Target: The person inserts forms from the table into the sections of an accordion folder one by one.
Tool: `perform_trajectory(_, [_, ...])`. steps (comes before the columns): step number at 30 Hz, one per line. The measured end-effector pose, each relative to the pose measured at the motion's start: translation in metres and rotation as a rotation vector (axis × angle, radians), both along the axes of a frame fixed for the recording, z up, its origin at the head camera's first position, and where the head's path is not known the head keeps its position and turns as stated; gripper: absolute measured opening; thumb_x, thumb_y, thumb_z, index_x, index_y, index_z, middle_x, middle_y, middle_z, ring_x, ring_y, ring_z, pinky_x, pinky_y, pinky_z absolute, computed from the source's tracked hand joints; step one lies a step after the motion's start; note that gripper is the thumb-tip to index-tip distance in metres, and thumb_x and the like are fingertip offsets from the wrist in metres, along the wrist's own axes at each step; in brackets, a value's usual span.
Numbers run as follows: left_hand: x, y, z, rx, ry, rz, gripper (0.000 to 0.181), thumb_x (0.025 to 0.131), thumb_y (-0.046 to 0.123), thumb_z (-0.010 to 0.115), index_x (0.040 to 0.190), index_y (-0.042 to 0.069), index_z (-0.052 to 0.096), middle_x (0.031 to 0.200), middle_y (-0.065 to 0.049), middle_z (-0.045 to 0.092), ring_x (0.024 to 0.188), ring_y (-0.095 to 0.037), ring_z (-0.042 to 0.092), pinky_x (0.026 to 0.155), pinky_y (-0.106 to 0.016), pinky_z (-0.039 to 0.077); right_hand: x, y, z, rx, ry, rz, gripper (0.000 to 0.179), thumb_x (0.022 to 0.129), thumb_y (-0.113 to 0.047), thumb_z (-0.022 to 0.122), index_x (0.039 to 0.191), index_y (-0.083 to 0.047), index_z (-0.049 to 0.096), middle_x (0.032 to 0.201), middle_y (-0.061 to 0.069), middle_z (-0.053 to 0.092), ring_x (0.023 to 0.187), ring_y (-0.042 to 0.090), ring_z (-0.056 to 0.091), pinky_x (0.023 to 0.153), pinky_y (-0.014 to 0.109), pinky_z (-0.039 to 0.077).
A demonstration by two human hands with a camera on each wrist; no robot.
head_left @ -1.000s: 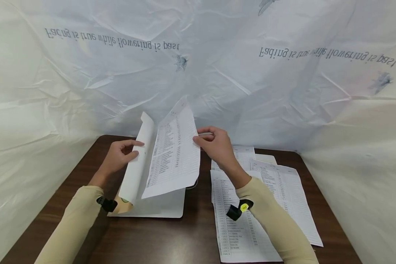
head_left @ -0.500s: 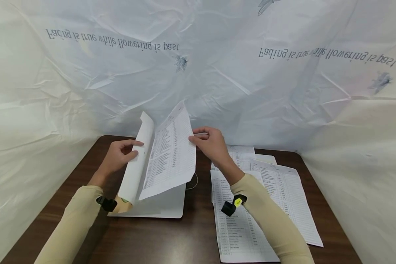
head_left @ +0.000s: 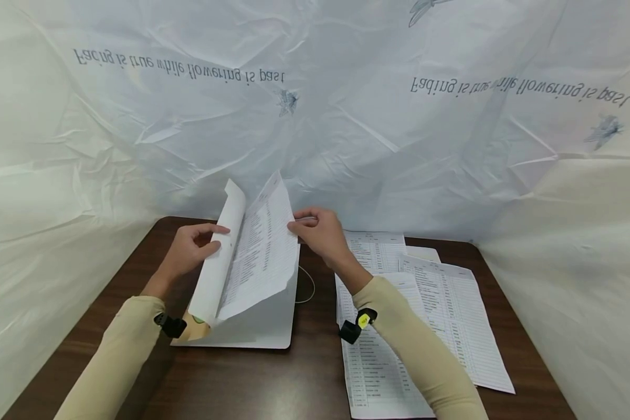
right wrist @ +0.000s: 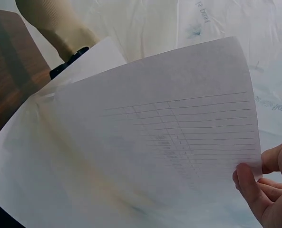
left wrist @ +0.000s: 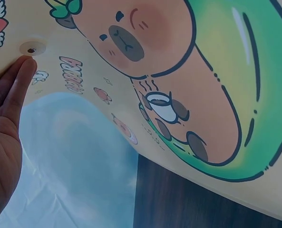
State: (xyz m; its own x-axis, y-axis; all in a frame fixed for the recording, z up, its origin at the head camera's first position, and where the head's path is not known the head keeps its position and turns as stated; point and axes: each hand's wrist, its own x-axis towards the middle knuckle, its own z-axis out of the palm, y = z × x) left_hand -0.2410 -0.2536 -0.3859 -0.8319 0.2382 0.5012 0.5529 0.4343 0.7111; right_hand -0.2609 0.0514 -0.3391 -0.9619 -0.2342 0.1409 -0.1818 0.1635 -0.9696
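A folder (head_left: pixel 262 333) lies on the table, its cover raised and curled at the left. The cover's inside is white; its outer face (left wrist: pixel 217 95) carries a cartoon animal print. My left hand (head_left: pixel 185 249) holds the cover's edge between thumb and fingers, near a small round eyelet (left wrist: pixel 32 49). My right hand (head_left: pixel 320 230) pinches the right edge of a printed sheet (head_left: pixel 265 251). That sheet stands tilted over the open folder, and its lower left side reaches the curled cover. In the right wrist view, thumb and fingers grip the sheet's margin.
Several printed sheets (head_left: pixel 451 321) lie overlapping on the right side of the dark wooden table (head_left: pixel 231 385), partly under my right forearm. A thin cord loop (head_left: pixel 312 286) sticks out from the folder's right edge. A wrinkled plastic sheet (head_left: pixel 325 134) with lettering hangs behind the table.
My right hand has moved left and slightly down, bringing the printed sheet closer to the raised cover. More of the cord loop shows. The left hand stays in place.
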Motion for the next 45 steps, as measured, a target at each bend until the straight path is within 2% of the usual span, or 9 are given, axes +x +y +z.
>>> perform_trajectory(4, [0.001, 0.001, 0.003, -0.011, 0.003, 0.016, 0.025, 0.087, -0.009, 0.063, 0.11, -0.01, 0.073, 0.071, -0.014, 0.055, 0.054, -0.008, 0.042, 0.051, -0.024, 0.039, 0.0, -0.005, -0.004, -0.004, -0.008, 0.017, 0.029, 0.093, -0.01, 0.072, 0.119, 0.001, 0.069, 0.109, 0.019, 0.075, 0.096, 0.026, 0.074, 0.078, 0.036, 0.06])
perform_trajectory(10, [0.0, 0.0, 0.003, -0.012, 0.008, 0.025, 0.024, 0.087, -0.008, 0.062, 0.109, -0.009, 0.073, 0.078, -0.012, 0.061, 0.056, -0.008, 0.045, 0.053, -0.023, 0.041, 0.001, -0.013, -0.009, -0.003, -0.029, 0.038, 0.03, 0.094, -0.01, 0.071, 0.123, 0.001, 0.067, 0.111, 0.019, 0.074, 0.097, 0.028, 0.073, 0.08, 0.035, 0.059])
perform_trajectory(14, [-0.001, 0.0, 0.001, -0.003, 0.012, 0.019, 0.024, 0.087, -0.008, 0.063, 0.109, -0.009, 0.073, 0.079, -0.011, 0.063, 0.056, -0.007, 0.046, 0.053, -0.023, 0.042, 0.001, -0.015, -0.011, 0.004, -0.04, 0.019, 0.029, 0.095, -0.011, 0.071, 0.122, 0.0, 0.068, 0.11, 0.017, 0.075, 0.096, 0.026, 0.074, 0.081, 0.035, 0.059])
perform_trajectory(19, [-0.002, -0.001, 0.0, 0.009, 0.015, 0.009, 0.025, 0.087, -0.008, 0.063, 0.11, -0.01, 0.072, 0.09, -0.019, 0.069, 0.06, -0.007, 0.051, 0.055, -0.021, 0.045, 0.001, -0.014, -0.011, -0.006, -0.033, -0.006, 0.029, 0.094, -0.01, 0.071, 0.121, 0.0, 0.068, 0.109, 0.017, 0.075, 0.097, 0.026, 0.073, 0.079, 0.034, 0.059])
perform_trajectory(28, [-0.002, 0.0, 0.004, 0.0, 0.022, 0.019, 0.025, 0.087, -0.009, 0.063, 0.11, -0.011, 0.072, 0.08, -0.017, 0.063, 0.056, -0.007, 0.047, 0.053, -0.022, 0.043, -0.002, -0.008, -0.007, -0.018, -0.011, -0.035, 0.027, 0.093, -0.008, 0.072, 0.118, 0.0, 0.069, 0.106, 0.017, 0.075, 0.096, 0.025, 0.073, 0.078, 0.036, 0.059])
perform_trajectory(36, [-0.001, 0.001, 0.005, -0.022, 0.011, 0.036, 0.024, 0.087, -0.008, 0.063, 0.109, -0.01, 0.073, 0.077, -0.015, 0.061, 0.056, -0.008, 0.046, 0.053, -0.023, 0.042, 0.002, -0.021, -0.015, -0.003, -0.028, 0.012, 0.027, 0.094, -0.01, 0.072, 0.12, -0.002, 0.068, 0.108, 0.015, 0.075, 0.094, 0.024, 0.074, 0.083, 0.042, 0.059])
perform_trajectory(41, [0.0, 0.001, 0.005, -0.027, 0.015, 0.043, 0.024, 0.087, -0.008, 0.063, 0.109, -0.01, 0.073, 0.084, -0.014, 0.064, 0.057, -0.01, 0.048, 0.053, -0.023, 0.043, 0.002, -0.03, -0.017, 0.009, -0.025, 0.012, 0.028, 0.093, -0.011, 0.073, 0.119, -0.002, 0.069, 0.105, 0.014, 0.076, 0.089, 0.021, 0.075, 0.079, 0.038, 0.06])
perform_trajectory(45, [0.001, 0.001, 0.005, -0.028, 0.021, 0.047, 0.024, 0.087, -0.008, 0.062, 0.109, -0.009, 0.073, 0.079, -0.013, 0.061, 0.056, -0.01, 0.046, 0.053, -0.023, 0.042, 0.002, -0.036, -0.015, 0.016, -0.049, 0.02, 0.027, 0.093, -0.011, 0.074, 0.118, -0.003, 0.069, 0.104, 0.013, 0.076, 0.084, 0.021, 0.075, 0.075, 0.034, 0.06])
